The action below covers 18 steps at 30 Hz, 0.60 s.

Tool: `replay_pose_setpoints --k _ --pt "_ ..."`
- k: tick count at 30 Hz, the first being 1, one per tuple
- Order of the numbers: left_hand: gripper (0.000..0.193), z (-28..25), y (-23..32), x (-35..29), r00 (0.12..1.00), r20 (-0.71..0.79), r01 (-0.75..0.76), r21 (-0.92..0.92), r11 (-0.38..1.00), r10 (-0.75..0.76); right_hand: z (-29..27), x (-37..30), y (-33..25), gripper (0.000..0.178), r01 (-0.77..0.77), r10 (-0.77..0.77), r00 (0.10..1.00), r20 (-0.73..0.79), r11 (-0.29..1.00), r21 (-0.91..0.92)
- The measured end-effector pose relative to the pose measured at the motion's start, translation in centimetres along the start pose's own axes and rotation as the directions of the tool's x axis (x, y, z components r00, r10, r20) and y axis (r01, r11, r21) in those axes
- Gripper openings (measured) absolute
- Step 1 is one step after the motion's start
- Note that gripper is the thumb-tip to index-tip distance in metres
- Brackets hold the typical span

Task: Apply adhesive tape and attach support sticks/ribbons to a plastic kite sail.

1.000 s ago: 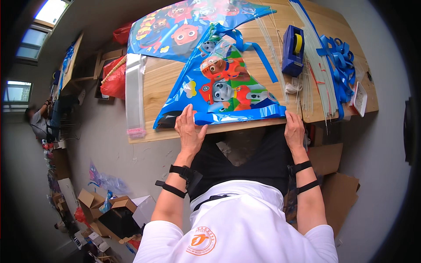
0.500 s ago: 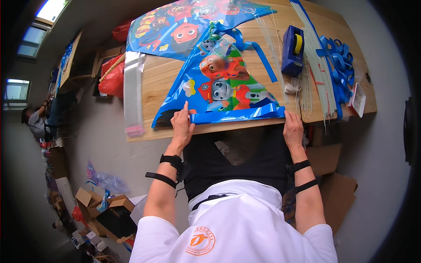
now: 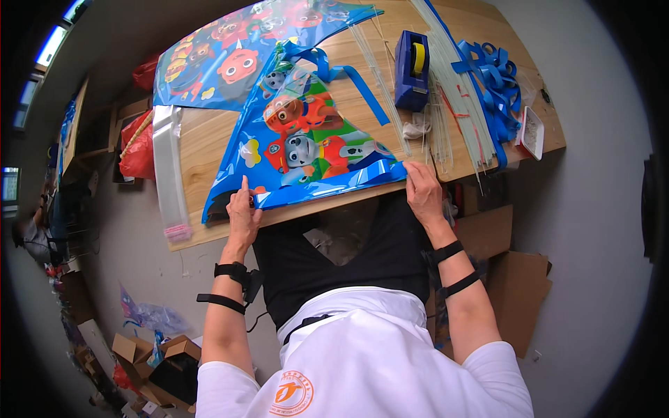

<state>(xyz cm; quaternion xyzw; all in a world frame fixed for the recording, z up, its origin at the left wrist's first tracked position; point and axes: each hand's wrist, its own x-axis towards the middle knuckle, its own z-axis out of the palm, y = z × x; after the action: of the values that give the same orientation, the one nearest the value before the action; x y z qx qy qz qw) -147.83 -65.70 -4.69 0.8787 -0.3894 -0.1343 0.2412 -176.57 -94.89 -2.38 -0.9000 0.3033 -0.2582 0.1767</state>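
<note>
Near bench edge: cartoon kite sheet [image 3: 306, 150], shiny blue, lying flat on the bench [image 3: 202, 143]
Left hand [image 3: 242, 212]: fingers flat, pressing its lower left corner
Right hand [image 3: 421, 191]: flat on the lower right corner
Around: one blue tape dispenser [image 3: 411, 59], thin white rods [image 3: 456, 90], a second kite sheet [image 3: 230, 49] behind

We see a glossy plastic kite sheet [image 3: 306, 150] with cartoon prints, smooth and shiny, on a matt pale wooden table [image 3: 202, 143]. The tape dispenser [image 3: 411, 70] looks like hard blue plastic; the thin rods [image 3: 453, 83] seem translucent plastic.
</note>
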Motion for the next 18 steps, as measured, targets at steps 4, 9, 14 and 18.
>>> replay_pose_setpoints --k 4,9,14,18 --pt "0.082 0.0 0.0 0.0 0.999 0.024 0.032 -0.024 0.999 -0.031 0.8 0.8 -1.2 0.035 0.14 -0.143 0.986 0.083 0.99 0.035" --pt "0.082 -0.2 0.0 -0.3 0.998 0.03 0.052 -0.024 0.998 -0.051 1.6 1.9 -2.9 0.036 0.243 -0.235 0.962 0.139 0.969 -0.047" --pt "0.084 -0.2 0.1 -0.2 1.0 0.016 0.01 -0.028 1.0 -0.01 3.7 2.0 -1.6 0.026 0.286 -0.273 0.957 0.096 0.945 -0.162" --pt "0.086 -0.8 0.7 -0.3 0.999 0.044 -0.008 -0.004 1.0 0.008 3.2 1.6 -0.9 0.02 0.261 -0.257 0.965 0.049 0.939 -0.223"
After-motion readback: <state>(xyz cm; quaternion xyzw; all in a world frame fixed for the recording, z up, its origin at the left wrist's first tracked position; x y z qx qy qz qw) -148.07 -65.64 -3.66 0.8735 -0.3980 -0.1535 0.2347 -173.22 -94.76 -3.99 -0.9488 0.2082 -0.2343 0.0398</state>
